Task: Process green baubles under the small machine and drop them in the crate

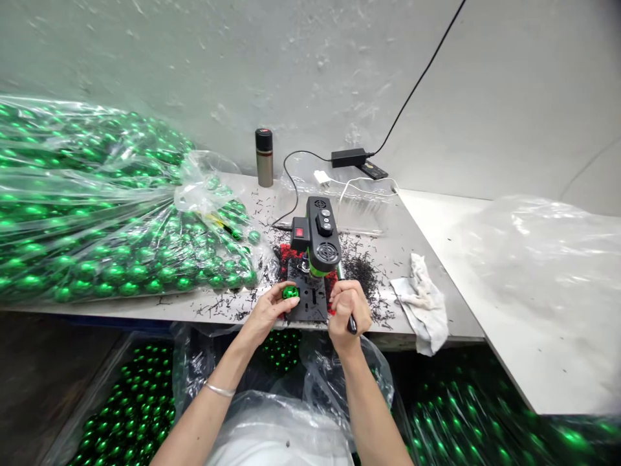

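Observation:
Between the thumb and fingers of my left hand [272, 308] is a shiny green ball [290, 292], held at the left edge of a black slotted base plate [307, 304]. My right hand [350, 312] is wrapped round the black-ended lever [352, 323] on the right side of a small black machine [323, 236]. The machine stands on the plate and has a red switch on its left. Small black pieces [361, 275] and red ones [291, 254] lie scattered around it.
A large clear bag of green balls [97, 213] fills the table's left. A flask [264, 158], a power adapter [348, 157] and cables lie behind the machine. To the right are a cloth [422, 304] and clear plastic [548, 246]. More green balls [130, 395] sit below the table edge.

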The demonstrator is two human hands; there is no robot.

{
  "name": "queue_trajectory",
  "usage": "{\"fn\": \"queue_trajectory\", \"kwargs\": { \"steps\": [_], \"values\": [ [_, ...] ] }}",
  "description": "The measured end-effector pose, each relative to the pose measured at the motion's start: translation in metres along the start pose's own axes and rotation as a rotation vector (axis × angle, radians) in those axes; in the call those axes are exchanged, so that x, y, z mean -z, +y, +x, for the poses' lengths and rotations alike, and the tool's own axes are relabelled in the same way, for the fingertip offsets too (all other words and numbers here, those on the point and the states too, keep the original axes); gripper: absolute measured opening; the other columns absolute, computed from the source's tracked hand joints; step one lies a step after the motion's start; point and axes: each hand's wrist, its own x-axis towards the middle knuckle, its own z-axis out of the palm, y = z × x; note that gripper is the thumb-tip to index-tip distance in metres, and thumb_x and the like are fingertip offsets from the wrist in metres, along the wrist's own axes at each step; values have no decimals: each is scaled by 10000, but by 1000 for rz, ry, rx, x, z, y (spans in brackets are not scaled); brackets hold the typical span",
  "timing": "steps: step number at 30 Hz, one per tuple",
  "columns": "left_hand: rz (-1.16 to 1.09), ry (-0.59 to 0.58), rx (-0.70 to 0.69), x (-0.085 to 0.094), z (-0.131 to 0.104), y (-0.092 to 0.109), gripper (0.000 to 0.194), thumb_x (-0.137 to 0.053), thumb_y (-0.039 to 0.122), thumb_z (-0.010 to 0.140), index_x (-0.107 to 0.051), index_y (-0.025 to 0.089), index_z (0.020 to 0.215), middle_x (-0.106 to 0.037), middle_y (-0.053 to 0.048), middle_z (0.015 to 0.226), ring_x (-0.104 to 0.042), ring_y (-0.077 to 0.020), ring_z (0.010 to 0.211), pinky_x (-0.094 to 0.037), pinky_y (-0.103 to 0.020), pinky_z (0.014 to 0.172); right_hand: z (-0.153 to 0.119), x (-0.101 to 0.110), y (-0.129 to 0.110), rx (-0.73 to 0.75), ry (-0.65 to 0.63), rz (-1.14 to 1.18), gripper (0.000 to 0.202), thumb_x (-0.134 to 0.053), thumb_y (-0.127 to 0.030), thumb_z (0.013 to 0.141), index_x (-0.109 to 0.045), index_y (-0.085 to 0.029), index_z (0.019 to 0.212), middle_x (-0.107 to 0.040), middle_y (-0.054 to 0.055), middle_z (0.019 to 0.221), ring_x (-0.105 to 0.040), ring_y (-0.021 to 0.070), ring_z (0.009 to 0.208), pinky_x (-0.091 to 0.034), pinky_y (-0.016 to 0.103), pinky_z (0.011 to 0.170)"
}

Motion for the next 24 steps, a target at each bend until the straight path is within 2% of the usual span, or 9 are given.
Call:
{"fn": "queue_trajectory", "kwargs": {
  "steps": [4, 8, 14, 18, 21, 24],
  "values": [
    [163, -20, -49, -1, -6, 0, 573, -871, 378, 597, -717, 142, 1096, -638, 23, 753, -542, -99, 637, -439, -206, 579, -1, 0, 1, -3, 6, -6, 330, -417, -103, 954, -430, -218, 645, -453, -30, 602, -528, 123, 620, -431, 267, 568],
    [200, -36, -48, -1, -9, -1, 642, -851, 398, 603, -685, 127, 1161, -624, 34, 704, -549, -109, 633, -463, -236, 641, -2, 0, 2, 7, 6, 2, 322, -420, -99, 953, -429, -216, 653, -462, -29, 614, -529, 119, 630, -427, 261, 573],
    [166, -2, -72, 0, -8, -4, 632, -858, 378, 581, -679, 142, 1139, -652, 18, 791, -564, -111, 683, -470, -231, 670, -3, 0, 2, -6, 6, 16, 324, -417, -110, 962, -434, -213, 654, -490, -20, 640, -528, 116, 636, -423, 257, 563],
    [169, -24, -72, 2, -9, -6, 620, -863, 382, 585, -691, 147, 1133, -694, -21, 911, -621, -143, 775, -509, -260, 739, 0, 1, 0, -21, -7, 23, 294, -424, -170, 983, -484, -211, 697, -537, -7, 675, -557, 121, 661, -460, 260, 584],
    [174, -61, -47, 3, -13, -7, 651, -857, 388, 610, -674, 150, 1187, -711, -43, 982, -653, -170, 855, -533, -286, 800, 6, 6, -4, -78, -21, 44, 111, -536, -308, 962, -582, -211, 934, -646, 51, 906, -605, 135, 717, -505, 268, 582],
    [178, -106, -54, 3, -19, -7, 644, -836, 389, 655, -661, 152, 1228, -722, -61, 1044, -669, -194, 936, -549, -296, 836, 10, 14, -10, -197, 42, 1, 405, -637, -373, 907, -514, -230, 1265, -622, 121, 1217, -613, 115, 704, -547, 279, 596]
  ]
}}
